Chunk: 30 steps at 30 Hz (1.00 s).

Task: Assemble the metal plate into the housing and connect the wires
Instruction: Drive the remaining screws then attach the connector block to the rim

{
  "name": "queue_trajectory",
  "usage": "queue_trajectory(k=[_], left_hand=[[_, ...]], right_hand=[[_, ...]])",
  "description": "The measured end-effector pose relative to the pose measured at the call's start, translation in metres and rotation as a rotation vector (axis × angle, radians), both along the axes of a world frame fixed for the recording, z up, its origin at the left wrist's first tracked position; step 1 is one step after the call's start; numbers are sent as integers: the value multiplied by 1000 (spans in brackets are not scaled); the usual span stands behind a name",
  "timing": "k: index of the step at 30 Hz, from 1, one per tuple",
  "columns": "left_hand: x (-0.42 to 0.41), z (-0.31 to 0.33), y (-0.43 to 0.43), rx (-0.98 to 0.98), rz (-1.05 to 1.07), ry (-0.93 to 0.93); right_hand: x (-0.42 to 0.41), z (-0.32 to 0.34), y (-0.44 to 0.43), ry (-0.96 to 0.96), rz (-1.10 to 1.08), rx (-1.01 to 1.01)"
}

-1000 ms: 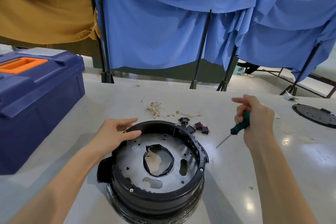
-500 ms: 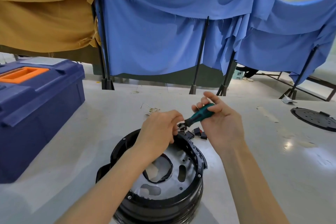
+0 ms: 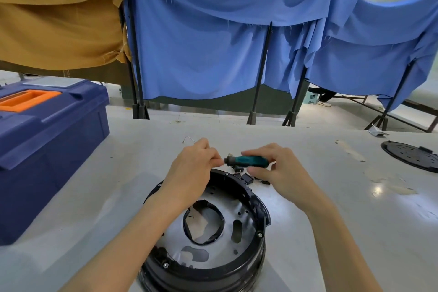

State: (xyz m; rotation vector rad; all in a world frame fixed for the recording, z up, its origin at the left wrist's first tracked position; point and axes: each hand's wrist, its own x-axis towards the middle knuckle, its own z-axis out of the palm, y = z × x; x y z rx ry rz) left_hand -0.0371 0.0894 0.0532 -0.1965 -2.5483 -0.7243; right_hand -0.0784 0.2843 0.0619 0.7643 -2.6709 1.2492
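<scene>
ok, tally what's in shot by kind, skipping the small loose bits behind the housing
Toolbox: 1
Housing: 1
Metal plate: 1
Screwdriver: 1
Black disc: 1
Total: 5

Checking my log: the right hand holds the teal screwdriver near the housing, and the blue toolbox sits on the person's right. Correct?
No: the head view shows the blue toolbox on the person's left. The right hand does hold the teal screwdriver near the housing.
</scene>
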Motion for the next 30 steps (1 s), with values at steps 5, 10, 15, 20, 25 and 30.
queue_trajectory(k=[5,10,15,20,25,30], left_hand=[[-5,-15,-11,82,89,-102],[-3,-40,-33,-63,197,-348],[-9,-45,-39,-66,211,-330],[-10,-47,-44,-73,185,-331],[-10,-46,-53,-23,148,-330],[-9,-47,-63,21,121,-331]], right_hand=[[-18,-17,12,29,-280,-126],[-42,-58,32,-26,-760,-104],[-46,-96,28,-122,-853,70],[-46,-103,24,-139,-858,185],[-47,-99,18,21,-757,88],[-52,-91,-8,74,-392,171]])
